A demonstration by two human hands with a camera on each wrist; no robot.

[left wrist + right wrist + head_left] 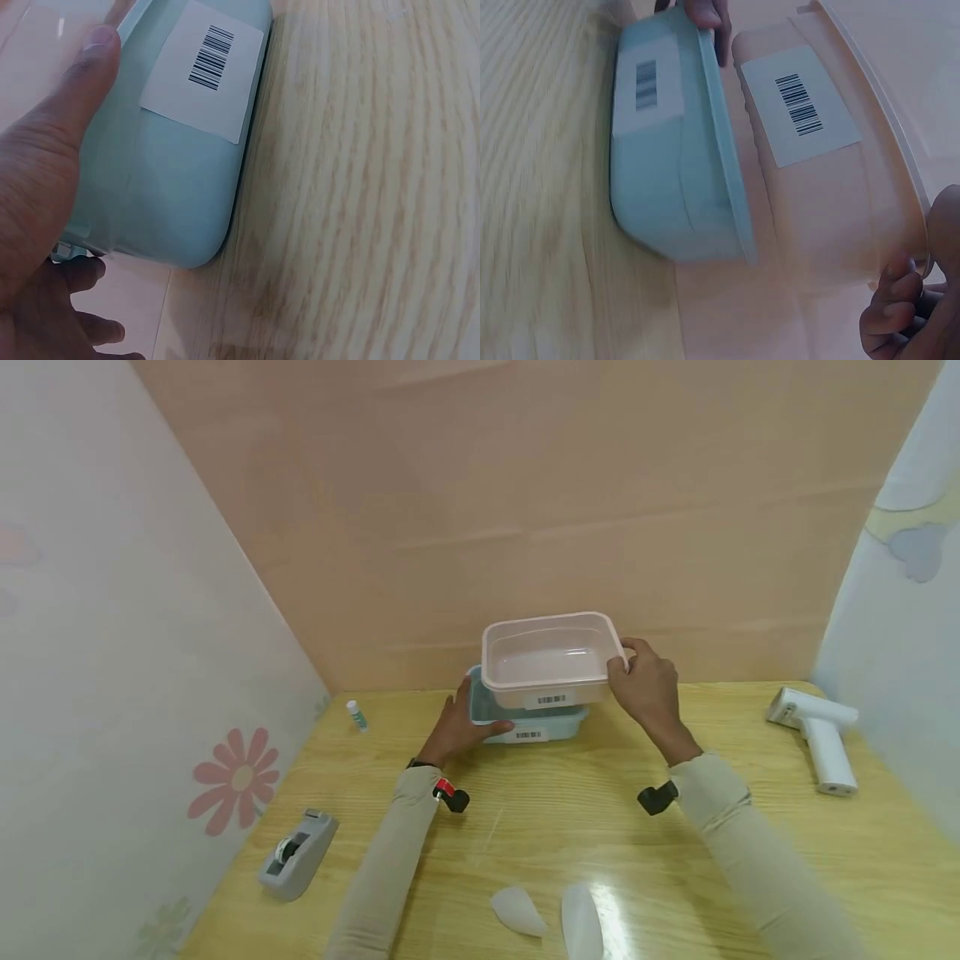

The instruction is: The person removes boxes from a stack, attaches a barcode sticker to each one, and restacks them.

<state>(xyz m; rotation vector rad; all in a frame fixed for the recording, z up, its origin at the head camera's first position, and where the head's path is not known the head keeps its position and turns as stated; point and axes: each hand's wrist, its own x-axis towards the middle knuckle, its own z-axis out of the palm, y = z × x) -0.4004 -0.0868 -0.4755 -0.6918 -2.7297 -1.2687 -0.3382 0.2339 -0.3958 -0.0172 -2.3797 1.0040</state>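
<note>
A pale pink plastic basin [551,652] with a barcode label is held up by my right hand [647,683], which pinches the rim at its right end. It is tilted above a light blue plastic basin [555,727] standing on the table, also labelled with a barcode. At the blue basin's left end, my left hand [457,727] grips the rim, its thumb over the front edge. In the right wrist view a gap shows between the pink basin [832,187] and the blue basin [667,165]. The pink one hides much of the blue one's inside.
A glue stick [357,716] lies at the back left and a grey tape dispenser [298,853] at the front left. A white gun-shaped device [819,735] lies at the right. Two white curved pieces [519,912] are near the front edge. A brown-covered wall [555,510] rises behind.
</note>
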